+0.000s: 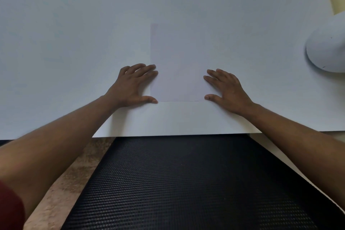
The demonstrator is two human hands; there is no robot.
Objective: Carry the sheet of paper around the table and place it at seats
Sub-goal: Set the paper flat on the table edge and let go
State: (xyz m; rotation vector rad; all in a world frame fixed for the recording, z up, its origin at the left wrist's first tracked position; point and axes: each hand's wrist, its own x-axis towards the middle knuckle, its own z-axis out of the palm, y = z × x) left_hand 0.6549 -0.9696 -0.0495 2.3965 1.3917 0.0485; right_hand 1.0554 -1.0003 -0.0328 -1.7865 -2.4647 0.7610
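Currently both hands lie flat, fingers spread, gripping nothing: left hand [133, 85] presses the left edge of the sheet of paper [177, 65], right hand [226, 90] the right edge. Sheet lies flat on the white table [74, 33], near edge parallel to the table's front edge and just inside it, above a black mesh chair [177, 183]. Judgement: placement at this seat looks done; other seats remain. Open tabletop left and beyond; a white rounded object [328, 46] sits well right.
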